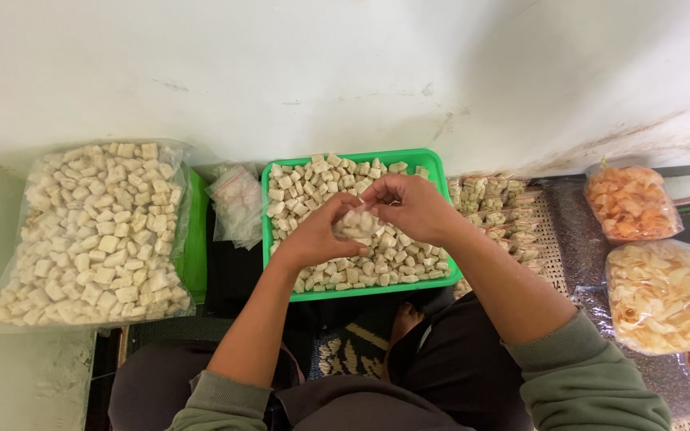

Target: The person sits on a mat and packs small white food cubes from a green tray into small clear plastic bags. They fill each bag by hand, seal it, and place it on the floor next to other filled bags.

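Our left hand (313, 239) and our right hand (413, 209) come together over the middle of the tray, and both are closed on one thing: a small clear plastic packet filled with pale cracker cubes (357, 225). The packet sits exactly between the two hands, so neither hand is nearer; the left cups it from the lower left, with the thumb along its underside, and the right covers it from the upper right with bent fingers pinching at its top. Its long axis we cannot tell, because the fingers hide most of it. Both forearms rise from below and meet at an angle, the sleeves pushed back to the elbows.

Directly under the hands lies the green rectangular plastic tray (429, 160), full of loose pale cubes. To its left lie a few empty small clear bags (237, 203), and further left the large clear bag of pale cubes (93, 231). To the right we see a row of filled small packets (505, 211), then a bag of orange crackers (631, 203) and a bag of pale yellow chips (664, 295).
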